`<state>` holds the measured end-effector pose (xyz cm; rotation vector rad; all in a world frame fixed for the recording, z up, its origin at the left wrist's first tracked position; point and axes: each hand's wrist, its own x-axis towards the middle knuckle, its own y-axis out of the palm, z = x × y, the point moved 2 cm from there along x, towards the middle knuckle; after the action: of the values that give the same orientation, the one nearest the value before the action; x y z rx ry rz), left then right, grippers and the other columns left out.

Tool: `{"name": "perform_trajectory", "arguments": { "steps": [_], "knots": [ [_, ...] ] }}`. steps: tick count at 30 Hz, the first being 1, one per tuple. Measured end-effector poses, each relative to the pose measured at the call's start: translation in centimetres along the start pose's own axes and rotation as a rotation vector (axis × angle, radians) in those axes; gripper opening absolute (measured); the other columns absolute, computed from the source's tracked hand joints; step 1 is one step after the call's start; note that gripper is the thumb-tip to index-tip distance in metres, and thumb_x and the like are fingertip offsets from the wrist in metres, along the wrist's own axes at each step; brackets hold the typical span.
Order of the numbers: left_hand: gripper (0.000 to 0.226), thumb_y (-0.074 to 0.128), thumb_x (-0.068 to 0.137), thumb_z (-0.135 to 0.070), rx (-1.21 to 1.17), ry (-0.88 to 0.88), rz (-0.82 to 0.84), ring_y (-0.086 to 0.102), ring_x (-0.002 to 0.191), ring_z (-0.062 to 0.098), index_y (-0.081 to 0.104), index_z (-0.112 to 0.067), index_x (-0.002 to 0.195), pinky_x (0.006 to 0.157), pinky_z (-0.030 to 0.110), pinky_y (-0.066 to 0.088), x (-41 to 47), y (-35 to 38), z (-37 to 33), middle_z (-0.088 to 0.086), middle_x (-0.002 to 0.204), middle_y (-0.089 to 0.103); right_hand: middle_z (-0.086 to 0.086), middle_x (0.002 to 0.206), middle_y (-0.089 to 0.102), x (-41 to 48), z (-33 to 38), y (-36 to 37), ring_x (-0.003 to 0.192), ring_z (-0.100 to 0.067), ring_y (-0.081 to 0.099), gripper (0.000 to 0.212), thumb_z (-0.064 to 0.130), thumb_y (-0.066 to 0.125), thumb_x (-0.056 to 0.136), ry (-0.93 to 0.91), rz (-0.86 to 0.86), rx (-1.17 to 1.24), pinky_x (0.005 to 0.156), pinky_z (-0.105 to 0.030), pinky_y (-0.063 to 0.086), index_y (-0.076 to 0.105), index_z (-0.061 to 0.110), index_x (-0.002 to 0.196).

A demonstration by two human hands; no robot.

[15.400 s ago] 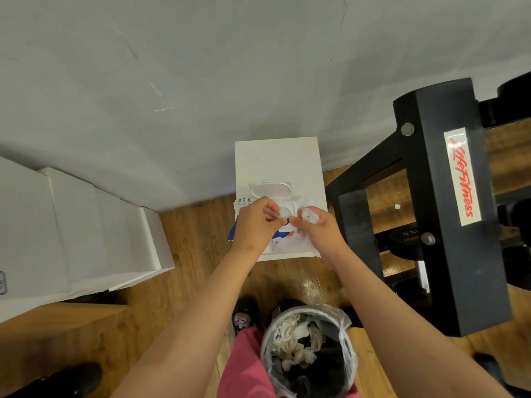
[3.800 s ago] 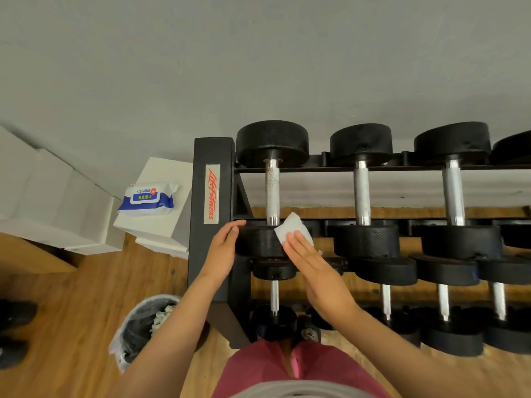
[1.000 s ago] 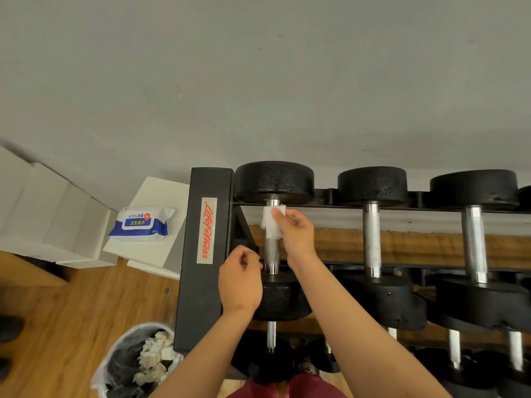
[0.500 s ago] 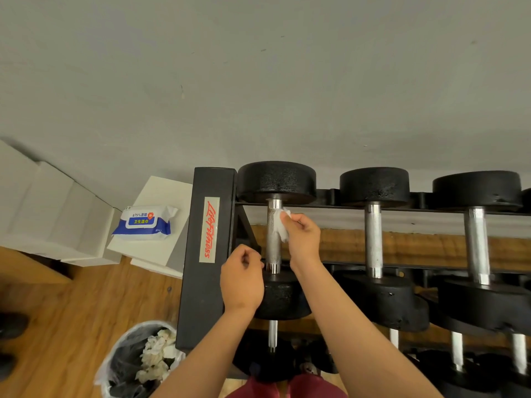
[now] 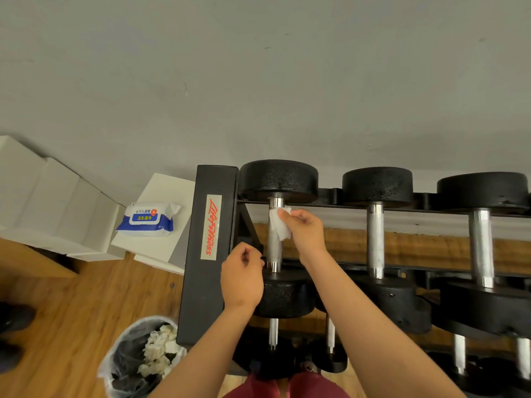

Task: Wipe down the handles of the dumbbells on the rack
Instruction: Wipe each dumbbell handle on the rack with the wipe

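The leftmost dumbbell on the top shelf of the black rack [image 5: 207, 254] has a chrome handle [image 5: 274, 251] between two black heads. My right hand [image 5: 304, 231] holds a white wet wipe [image 5: 278, 225] against the upper part of that handle, near the far head [image 5: 278, 180]. My left hand [image 5: 242, 275] hovers with fingers curled at the near head [image 5: 284, 297], just left of the handle's lower end; I see nothing in it. Two more dumbbells show their handles [image 5: 375, 239] [image 5: 479, 245] to the right.
A blue and white wipes pack [image 5: 148, 218] lies on a white box [image 5: 161, 191] left of the rack. A bin lined with a clear bag [image 5: 143, 357] holds used wipes at the lower left. Lower shelves carry smaller dumbbells [image 5: 330, 340]. A grey wall is behind.
Over the last second my right hand slid the wipe slightly down the handle and back up near the far head. My left hand stayed at the near head.
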<state>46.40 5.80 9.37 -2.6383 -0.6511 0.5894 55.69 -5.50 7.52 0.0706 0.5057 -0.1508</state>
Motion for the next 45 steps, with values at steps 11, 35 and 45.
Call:
{"name": "perform_trajectory", "arguments": {
  "steps": [11,35,45],
  "knots": [
    [0.023,0.050,0.094,-0.011,-0.022,-0.010,0.006,0.065,0.074,0.016,0.062,-0.016,0.076,0.077,0.035,0.053,0.0,0.1,0.0,0.001,0.070,0.066,-0.006,0.091,0.069,-0.4,-0.9,0.2,0.086,-0.014,0.064,0.018,0.015,0.073,0.085,0.016,0.004,0.077,0.076,-0.022,0.051,0.058,0.015,0.075],
    [0.023,0.049,0.095,-0.014,-0.016,0.032,0.005,0.064,0.072,0.015,0.061,-0.014,0.076,0.073,0.032,0.052,0.3,0.2,0.6,0.000,0.069,0.065,0.006,0.093,0.066,-0.5,0.2,-1.2,0.087,-0.005,0.061,0.013,0.022,0.069,0.089,-0.029,0.203,-0.157,0.079,-0.021,0.048,0.062,0.021,0.100],
    [0.022,0.050,0.094,-0.014,-0.017,0.040,0.005,0.064,0.072,0.013,0.063,-0.013,0.077,0.074,0.031,0.053,0.3,0.2,0.6,0.001,0.070,0.066,-0.005,0.097,0.068,-0.7,-1.8,-1.7,0.096,-0.021,0.062,0.008,0.014,0.062,0.092,-0.016,0.135,-0.124,0.092,-0.037,0.049,0.068,0.014,0.088]
  ]
}}
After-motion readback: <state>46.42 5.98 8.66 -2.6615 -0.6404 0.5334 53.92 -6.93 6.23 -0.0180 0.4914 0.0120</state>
